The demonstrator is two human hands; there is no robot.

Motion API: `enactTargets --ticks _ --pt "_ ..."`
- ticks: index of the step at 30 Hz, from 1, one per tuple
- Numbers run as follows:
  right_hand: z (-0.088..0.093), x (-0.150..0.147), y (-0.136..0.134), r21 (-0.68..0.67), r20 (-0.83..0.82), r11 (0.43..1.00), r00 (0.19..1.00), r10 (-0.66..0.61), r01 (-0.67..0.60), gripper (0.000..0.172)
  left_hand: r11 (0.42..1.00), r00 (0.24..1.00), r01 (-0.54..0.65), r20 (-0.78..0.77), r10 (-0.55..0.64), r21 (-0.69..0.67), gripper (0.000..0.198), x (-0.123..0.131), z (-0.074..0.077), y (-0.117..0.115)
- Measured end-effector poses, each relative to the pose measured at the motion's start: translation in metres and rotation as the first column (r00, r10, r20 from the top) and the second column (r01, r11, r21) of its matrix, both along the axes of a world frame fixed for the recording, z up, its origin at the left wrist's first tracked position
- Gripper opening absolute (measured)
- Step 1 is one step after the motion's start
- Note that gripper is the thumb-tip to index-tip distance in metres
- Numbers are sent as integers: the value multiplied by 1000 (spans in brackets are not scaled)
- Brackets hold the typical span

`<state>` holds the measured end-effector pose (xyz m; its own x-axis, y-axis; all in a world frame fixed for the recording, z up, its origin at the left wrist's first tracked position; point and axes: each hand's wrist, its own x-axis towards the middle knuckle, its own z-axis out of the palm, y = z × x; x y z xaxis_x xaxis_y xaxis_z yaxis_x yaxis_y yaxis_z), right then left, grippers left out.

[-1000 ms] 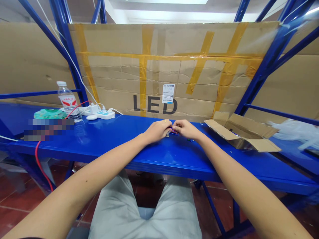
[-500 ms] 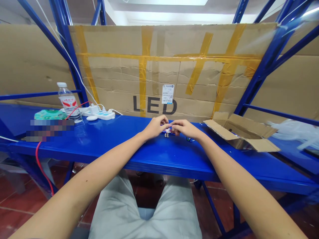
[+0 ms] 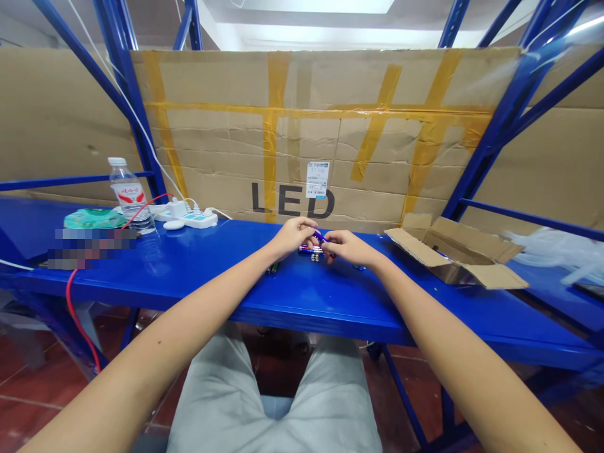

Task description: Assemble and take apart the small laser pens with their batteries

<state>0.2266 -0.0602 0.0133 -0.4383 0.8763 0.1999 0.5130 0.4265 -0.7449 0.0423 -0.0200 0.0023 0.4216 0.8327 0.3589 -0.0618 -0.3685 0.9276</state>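
Near edge of blue steel bench (image 3: 302, 296): left hand (image 3: 293, 236) and right hand (image 3: 346, 246) curled, both pinching a small purple cylinder (image 3: 319, 236), possibly a battery. Small cells (image 3: 310, 250) lie just below; open cardboard box (image 3: 453, 255) right.

wall: cardboard sheet (image 3: 302, 132) with yellow packing tape (image 3: 270, 145), printed LED | frame: blue steel shelving uprights (image 3: 123, 94) | floor: red-brown tiles (image 3: 42, 402) | light: ceiling panel (image 3: 302, 6)

Probably a workshop or stockroom: blue steel racking (image 3: 120, 82) (cardboard-backed) on a tiled floor (image 3: 38, 393).
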Motion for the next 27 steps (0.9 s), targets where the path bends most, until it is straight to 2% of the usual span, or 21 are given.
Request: enactTargets --ticks 5,8,10,13,19,23,27 --pt "-3 -3 2 -45 -70 998 997 43 -46 18 977 990 -93 -87 111 192 13 -4 -2 4" --pt "-6 -3 4 -46 -74 998 996 49 -53 17 945 985 -83 -120 127 317 15 -5 -3 5" --pt "-6 0 6 2 -49 1000 998 27 -27 16 929 979 -73 -152 136 363 17 -5 -3 4" --pt "-6 5 10 84 -10 996 1000 -28 28 13 921 965 -73 -206 163 383 18 -5 -5 5" --pt "-11 14 26 116 -77 984 989 -125 133 15 897 903 -169 -301 308 408 14 -10 -6 14" --pt "-16 14 38 34 -219 989 967 -130 141 6 896 891 -186 -316 327 404 8 -10 -2 23" --pt "-17 15 42 -22 -278 991 952 -130 129 14 925 921 -207 -257 294 318 8 -9 0 27"
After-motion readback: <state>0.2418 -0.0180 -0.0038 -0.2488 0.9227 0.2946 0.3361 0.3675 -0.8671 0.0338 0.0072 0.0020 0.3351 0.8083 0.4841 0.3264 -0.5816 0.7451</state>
